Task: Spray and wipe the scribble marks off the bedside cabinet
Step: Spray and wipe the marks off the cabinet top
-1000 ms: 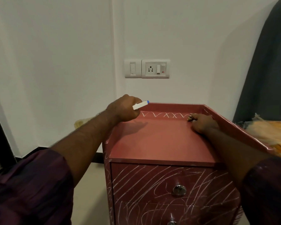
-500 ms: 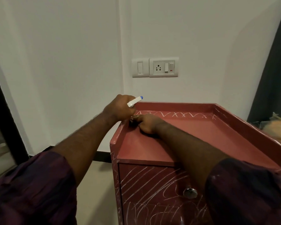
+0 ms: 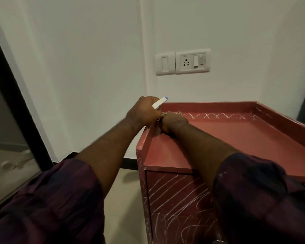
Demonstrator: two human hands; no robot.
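While white scribble marks (image 3: 174, 194) crowd the drawer front (image 3: 181, 208) at the near edge, a person in dark purple sleeves (image 3: 48, 205) reaches both forearms over a red bedside cabinet (image 3: 236, 138) that stands against a white wall. More scratchy lines run down the cabinet's left side. Its top is a shallow tray with a raised rim. Both hands meet at the far left corner of that top. The left hand (image 3: 143, 113) sits at the left rim, fingers curled round a white stick (image 3: 159, 102) whose blue tip points up and to the right. The right hand (image 3: 173, 121) is touching it, knuckles up and fingers tucked under against the surface; whether it has hold of anything cannot be told from here. Past the hands, a row of white crosses and zigzags (image 3: 217, 116) runs along the inside of the back rim to the far right corner. Above, a switch plate and socket (image 3: 192, 61) are set in the wall, and a dark door frame (image 3: 19, 106) slants away at left.
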